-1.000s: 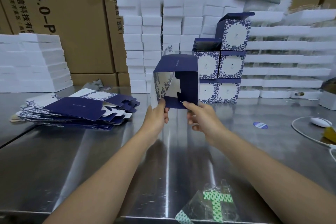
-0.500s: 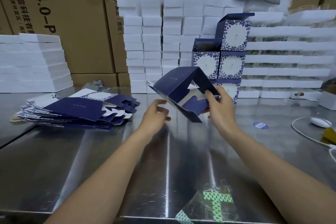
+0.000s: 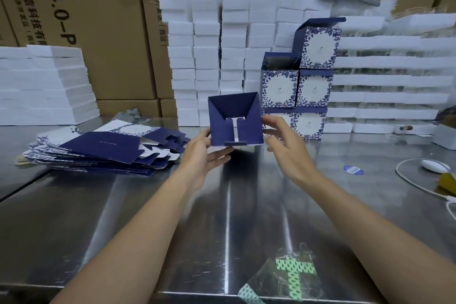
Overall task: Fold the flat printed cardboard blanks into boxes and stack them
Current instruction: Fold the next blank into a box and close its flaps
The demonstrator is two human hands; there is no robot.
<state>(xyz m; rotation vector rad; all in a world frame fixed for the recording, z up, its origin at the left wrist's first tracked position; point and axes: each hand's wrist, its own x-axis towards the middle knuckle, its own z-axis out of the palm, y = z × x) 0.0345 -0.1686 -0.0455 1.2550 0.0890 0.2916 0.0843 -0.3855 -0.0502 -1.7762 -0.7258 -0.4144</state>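
Observation:
I hold a half-folded dark blue box (image 3: 234,122) above the steel table (image 3: 123,217), its interlocked bottom flaps facing me. My left hand (image 3: 204,153) grips its lower left corner, thumb on the side and fingers underneath. My right hand (image 3: 283,148) is at the box's right edge with fingers spread and loose, the fingertips just touching it. A fanned pile of flat printed blanks (image 3: 108,148) lies to the left. Several folded blue-and-white floral boxes (image 3: 298,91) stand stacked behind, the top ones with lids open.
White foam blocks (image 3: 222,57) are piled behind and at the left (image 3: 44,81), in front of brown cartons (image 3: 98,20). On the right lie a white cable with a small white device (image 3: 434,165) and a blue sticker (image 3: 353,169). A clear bag with a green pattern (image 3: 283,276) sits at the near edge.
The box swung from tilted to upright with its bottom flaps toward me. My left hand took hold of its lower left corner. My right hand let go and moved to its right edge.

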